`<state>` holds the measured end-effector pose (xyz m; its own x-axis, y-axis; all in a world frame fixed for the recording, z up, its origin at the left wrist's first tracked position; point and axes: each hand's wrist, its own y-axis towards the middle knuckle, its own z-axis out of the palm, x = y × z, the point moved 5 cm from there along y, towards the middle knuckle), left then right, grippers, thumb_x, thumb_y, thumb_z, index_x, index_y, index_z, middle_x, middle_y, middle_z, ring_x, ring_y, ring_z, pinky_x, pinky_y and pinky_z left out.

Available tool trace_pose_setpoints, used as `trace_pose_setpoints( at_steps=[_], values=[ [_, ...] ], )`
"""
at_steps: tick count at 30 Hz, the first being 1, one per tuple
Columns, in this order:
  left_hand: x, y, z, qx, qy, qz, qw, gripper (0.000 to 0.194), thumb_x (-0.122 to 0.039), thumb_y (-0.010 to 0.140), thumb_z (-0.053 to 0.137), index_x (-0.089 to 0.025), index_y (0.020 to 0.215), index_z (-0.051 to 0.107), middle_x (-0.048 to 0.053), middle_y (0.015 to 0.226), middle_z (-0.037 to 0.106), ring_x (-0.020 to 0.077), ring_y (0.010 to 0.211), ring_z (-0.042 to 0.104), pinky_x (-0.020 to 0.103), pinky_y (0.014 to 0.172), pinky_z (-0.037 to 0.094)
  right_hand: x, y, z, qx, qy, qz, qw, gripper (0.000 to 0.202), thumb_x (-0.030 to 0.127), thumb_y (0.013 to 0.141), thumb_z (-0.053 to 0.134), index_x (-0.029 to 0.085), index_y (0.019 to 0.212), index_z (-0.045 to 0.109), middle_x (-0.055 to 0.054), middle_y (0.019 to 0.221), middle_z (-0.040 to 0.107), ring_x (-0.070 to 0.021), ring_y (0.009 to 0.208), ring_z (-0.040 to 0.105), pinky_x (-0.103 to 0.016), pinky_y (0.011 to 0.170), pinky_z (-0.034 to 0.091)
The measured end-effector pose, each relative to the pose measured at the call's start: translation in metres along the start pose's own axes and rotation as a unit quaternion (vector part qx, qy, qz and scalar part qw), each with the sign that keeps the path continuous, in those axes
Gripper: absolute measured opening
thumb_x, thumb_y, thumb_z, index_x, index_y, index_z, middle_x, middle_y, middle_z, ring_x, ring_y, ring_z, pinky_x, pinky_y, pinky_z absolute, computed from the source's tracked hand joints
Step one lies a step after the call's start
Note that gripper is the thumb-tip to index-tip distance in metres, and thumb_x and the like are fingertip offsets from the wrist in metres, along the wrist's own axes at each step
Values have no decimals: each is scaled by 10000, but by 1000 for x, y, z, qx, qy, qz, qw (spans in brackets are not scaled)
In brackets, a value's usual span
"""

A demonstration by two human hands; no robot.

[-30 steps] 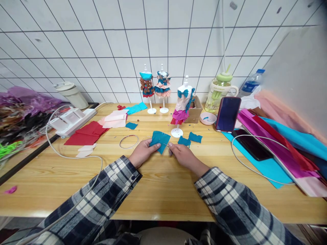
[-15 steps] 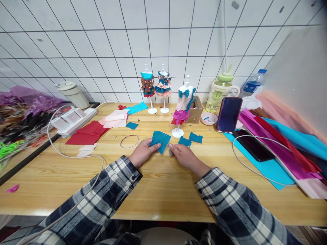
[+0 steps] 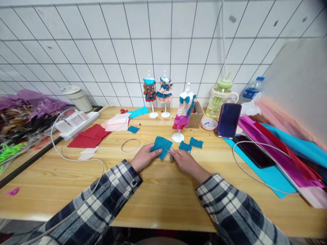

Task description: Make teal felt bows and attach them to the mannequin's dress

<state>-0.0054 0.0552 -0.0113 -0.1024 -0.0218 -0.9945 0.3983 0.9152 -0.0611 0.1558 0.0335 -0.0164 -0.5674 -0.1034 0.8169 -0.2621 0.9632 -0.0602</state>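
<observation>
My left hand (image 3: 146,157) pinches a piece of teal crepe paper (image 3: 161,144) between thumb and fingers, just above the table. In my right hand (image 3: 184,159) is a thin pointed metal tool (image 3: 167,150), its tip against the paper's right edge; the fingers hide most of it, so its exact kind is unclear. Just beyond, a small white dress form (image 3: 185,108) wears a pale pink top, a teal bow and a magenta and red skirt. Two teal scraps, a nearer one (image 3: 185,146) and a farther one (image 3: 196,143), lie right of its base.
Two more dressed forms (image 3: 149,92) stand by the tiled wall. Red paper (image 3: 89,135), a wire ring (image 3: 130,145) and a power strip (image 3: 80,126) lie left. A pink bowl (image 3: 208,124), propped phone (image 3: 229,120), drink bottle (image 3: 221,97) and coloured sheets (image 3: 270,149) occupy the right.
The view has tilted up slightly, so everything sits a little lower in the picture. Both hands keep nearly the same hold on the paper and the tool.
</observation>
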Motion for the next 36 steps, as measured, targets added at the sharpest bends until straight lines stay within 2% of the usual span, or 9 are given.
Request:
trace_pose_setpoints(
  at_steps=[11, 20, 25, 31, 36],
  values=[
    [-2, -3, 3, 23, 15, 15, 1000, 337, -413, 762, 664, -143, 964, 669, 65, 955, 720, 224, 880, 642, 346, 871, 461, 1, 2, 9, -9, -9, -34, 999, 556, 536, 945, 237, 184, 657, 557, -21, 690, 628, -143, 689, 570, -242, 667, 374],
    [-1, -3, 4, 18, 13, 1, 1000, 364, -434, 746, 673, -143, 963, 682, 68, 968, 724, 227, 878, 649, 348, 860, 469, 4, 1, 7, -15, -24, -33, 999, 537, 523, 945, 241, 185, 656, 542, -19, 660, 600, -144, 674, 549, -241, 655, 368],
    [-3, -4, 4, 16, 11, 13, 1000, 385, -430, 744, 676, -140, 997, 674, 69, 988, 719, 234, 923, 639, 362, 903, 453, 6, 0, 5, -19, -39, -35, 998, 505, 504, 946, 257, 189, 655, 524, -16, 655, 585, -141, 642, 516, -243, 622, 343],
    [2, -3, 4, 12, 9, -8, 1000, 385, -455, 739, 674, -134, 950, 675, 67, 960, 723, 224, 853, 645, 353, 850, 470, 9, -1, 1, -21, -59, -40, 997, 480, 474, 955, 262, 193, 653, 507, -9, 644, 561, -139, 632, 501, -243, 608, 321],
    [3, -2, 3, 12, 17, -6, 1000, 402, -459, 732, 680, -136, 971, 682, 65, 958, 723, 234, 881, 645, 357, 869, 463, 8, -2, 1, -15, -81, -34, 996, 474, 465, 956, 274, 193, 657, 521, -14, 648, 572, -139, 623, 492, -242, 598, 311]
  ],
)
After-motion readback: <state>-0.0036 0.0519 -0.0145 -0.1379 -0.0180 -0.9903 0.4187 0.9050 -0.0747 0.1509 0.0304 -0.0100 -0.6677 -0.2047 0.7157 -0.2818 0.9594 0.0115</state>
